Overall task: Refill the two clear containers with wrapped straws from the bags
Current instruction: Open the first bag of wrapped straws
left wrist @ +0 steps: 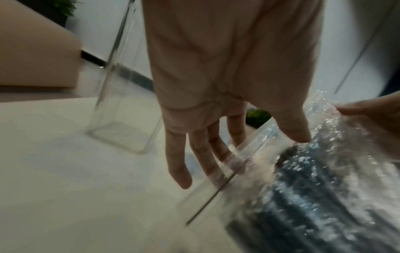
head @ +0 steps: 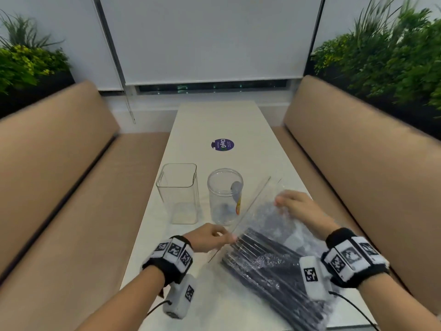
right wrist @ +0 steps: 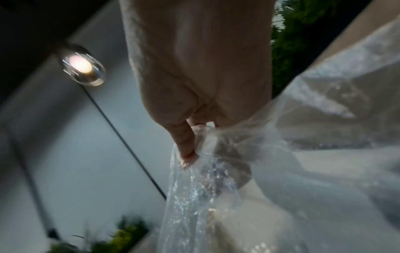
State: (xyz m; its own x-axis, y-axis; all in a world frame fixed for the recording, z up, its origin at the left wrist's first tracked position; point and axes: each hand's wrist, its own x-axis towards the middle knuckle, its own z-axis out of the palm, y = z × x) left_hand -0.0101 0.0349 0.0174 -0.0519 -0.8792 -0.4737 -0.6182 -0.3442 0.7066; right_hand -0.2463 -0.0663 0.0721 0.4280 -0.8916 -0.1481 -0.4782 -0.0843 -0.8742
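Opening the bag of wrapped straws, both hands at its mouth.

The right hand [head: 299, 209] pinched the crinkled far edge of the clear bag [head: 269, 247], its film bunched between thumb and fingers; the left hand [head: 210, 236] pinched the near-left edge of the same bag, its remaining fingers loosely spread. The dark wrapped straws [head: 267, 266] lay inside, between and below both hands on the tabletop [head: 214, 306]. The square container [head: 179, 194] and the round container [head: 225, 199] stood ahead of the left hand, both without straws. To do this well, I judge the hands should draw the edges apart evenly and keep the mouth turned toward the containers, so no straws spill.
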